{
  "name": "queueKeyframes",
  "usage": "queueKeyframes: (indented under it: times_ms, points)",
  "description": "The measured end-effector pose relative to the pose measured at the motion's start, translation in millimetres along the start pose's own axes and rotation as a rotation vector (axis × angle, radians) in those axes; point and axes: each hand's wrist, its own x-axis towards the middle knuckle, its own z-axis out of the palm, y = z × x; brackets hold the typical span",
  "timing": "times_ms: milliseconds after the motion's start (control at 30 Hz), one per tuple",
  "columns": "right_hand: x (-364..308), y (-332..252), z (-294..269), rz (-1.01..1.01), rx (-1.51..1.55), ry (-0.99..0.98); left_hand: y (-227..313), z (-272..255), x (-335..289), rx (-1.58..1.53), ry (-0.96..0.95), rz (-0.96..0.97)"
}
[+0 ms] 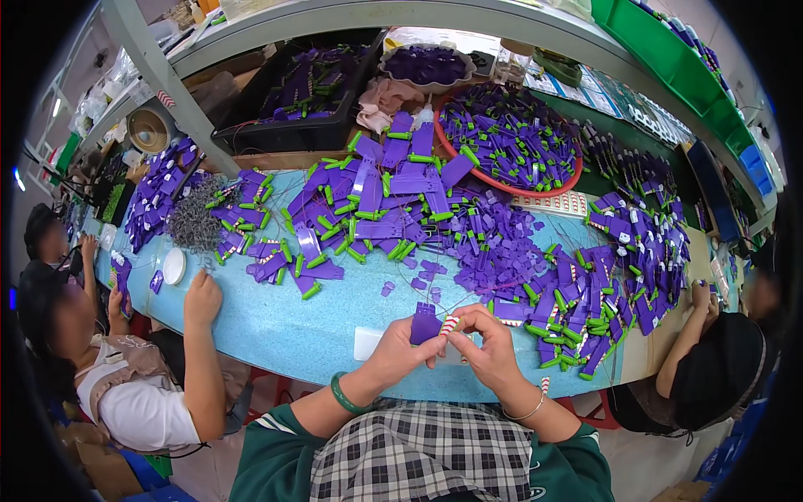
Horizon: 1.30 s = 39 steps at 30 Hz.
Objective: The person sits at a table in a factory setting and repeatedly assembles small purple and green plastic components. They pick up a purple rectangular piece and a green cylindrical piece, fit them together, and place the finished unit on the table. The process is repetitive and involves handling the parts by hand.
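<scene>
Grasping with left fingers (418,351): one purple piece (426,323), flat, standing upright just above the grip, near the close edge of blue surface (251,309). Pinching with right fingers (478,322): one striped strip (450,325), red and white, just beside the purple piece; leaving contact between strip and piece impossible to tell. Circling the left wrist: green bangle (349,396). Lying beside the left fingers: white card (365,344), partly covered. Lying beyond both hands, at centre: main pile (393,209), purple with green ends. Spreading to the right of it: small purple chips (502,259). Lying further right and nearer: second pile (585,293), likewise purple and green. Standing behind, all holding purple parts: red tray (544,192), black bin (276,139), pale bowl (422,86). Lying to the left: grey tangle (199,219). Standing near it: white cup (174,266). Showing close to the cup: clenched hand (202,298) of left co-worker (138,397). Sitting at right, well apart: second co-worker (715,372).
</scene>
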Motion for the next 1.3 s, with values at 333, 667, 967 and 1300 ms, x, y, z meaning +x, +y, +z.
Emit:
queueKeyframes:
  times_ms: [333,667,967,1300]
  points:
    - [-3,6,7,0.17,0.405,0.005,5,-1,-3,-0.254,-0.025,-0.034]
    - [-1,13,8,0.256,0.428,-0.07,-3,0,-4,-0.433,-0.1,-0.048]
    - [-3,17,11,0.17,0.292,-0.033,-2,3,-6,-0.441,-0.113,-0.035]
    - [-7,20,11,0.154,0.22,-0.022,-3,6,-6,-0.103,-0.094,0.025]
